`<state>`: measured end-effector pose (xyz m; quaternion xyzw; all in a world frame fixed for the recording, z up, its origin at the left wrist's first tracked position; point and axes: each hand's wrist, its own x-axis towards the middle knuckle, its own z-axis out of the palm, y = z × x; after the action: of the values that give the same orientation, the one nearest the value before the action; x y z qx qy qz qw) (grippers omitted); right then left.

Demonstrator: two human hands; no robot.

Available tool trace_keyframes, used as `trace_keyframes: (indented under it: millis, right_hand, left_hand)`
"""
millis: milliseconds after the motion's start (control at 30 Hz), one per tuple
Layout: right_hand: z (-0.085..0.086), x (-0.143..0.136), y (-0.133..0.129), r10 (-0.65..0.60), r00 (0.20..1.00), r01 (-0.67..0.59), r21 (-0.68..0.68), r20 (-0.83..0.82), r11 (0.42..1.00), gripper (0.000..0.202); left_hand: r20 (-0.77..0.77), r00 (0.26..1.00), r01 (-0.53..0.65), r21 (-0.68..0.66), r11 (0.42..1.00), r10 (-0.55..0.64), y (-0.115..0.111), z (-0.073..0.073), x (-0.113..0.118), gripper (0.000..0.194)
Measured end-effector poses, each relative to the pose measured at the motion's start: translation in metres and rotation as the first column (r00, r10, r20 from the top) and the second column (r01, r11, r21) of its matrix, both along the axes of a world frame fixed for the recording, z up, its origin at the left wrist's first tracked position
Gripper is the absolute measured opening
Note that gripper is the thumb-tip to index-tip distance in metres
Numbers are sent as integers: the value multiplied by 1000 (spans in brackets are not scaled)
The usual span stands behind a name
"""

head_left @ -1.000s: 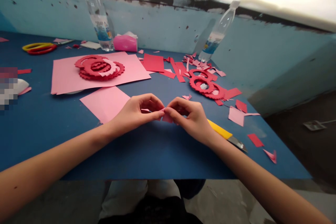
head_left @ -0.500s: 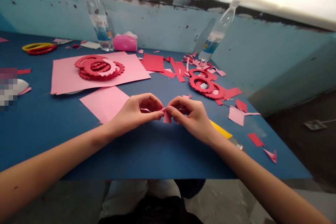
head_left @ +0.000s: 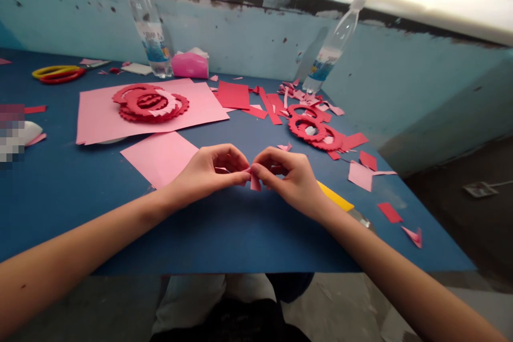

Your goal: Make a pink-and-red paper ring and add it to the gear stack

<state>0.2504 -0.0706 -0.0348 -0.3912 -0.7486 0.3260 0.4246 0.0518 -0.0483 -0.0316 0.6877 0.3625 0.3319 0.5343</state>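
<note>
A small folded pink paper piece [head_left: 255, 181] hangs between my hands above the blue table. My left hand [head_left: 218, 168] pinches its left side between thumb and fingers. From the right, my right hand [head_left: 284, 171] pinches the same piece, its fingertips close against the left ones. Part of the paper is hidden behind the fingers. Beside my left hand lies a pink square sheet [head_left: 160, 157]. Behind it, red and pink folded paper rings [head_left: 150, 102] rest on larger pink sheets [head_left: 96, 117].
Linked red rings [head_left: 315, 129] and paper scraps lie at the right, with a yellow object [head_left: 335, 197] near my right wrist. Two bottles [head_left: 154, 45] [head_left: 326, 59], a pink packet [head_left: 190, 65] and scissors [head_left: 60, 73] stand or lie along the back.
My fingertips have shifted slightly at the paper, and my right hand has moved a little left. The hanging pink end has tilted slightly. Both hands keep hold of it.
</note>
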Motion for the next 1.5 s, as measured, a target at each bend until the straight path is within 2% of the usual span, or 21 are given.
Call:
trace_keyframes:
  millis: [200, 467, 733, 1133, 1500]
  right_hand:
    - [-2, 0, 0, -15, 1000, 15, 29, 0, 999, 13]
    - [-5, 0, 0, -59, 998, 54, 131, 33, 990, 13]
    - [-1, 1, 0, -84, 996, 79, 107, 41, 991, 21]
    - [-3, -1, -1, 13, 997, -20, 98, 73, 995, 15]
    - [-2, 1, -1, 7, 997, -19, 149, 80, 989, 12]
  left_hand:
    - [24, 999, 36, -43, 998, -35, 1, -1, -1, 26]
    - [14, 1000, 22, -66, 998, -21, 1, -1, 0, 26]
    - [15, 1000, 17, -63, 998, -16, 1, -2, 0, 29]
    - [11, 1000, 23, -36, 999, -22, 2, -3, 0, 31]
    - [-83, 996, 27, 159, 987, -14, -3, -2, -1, 19]
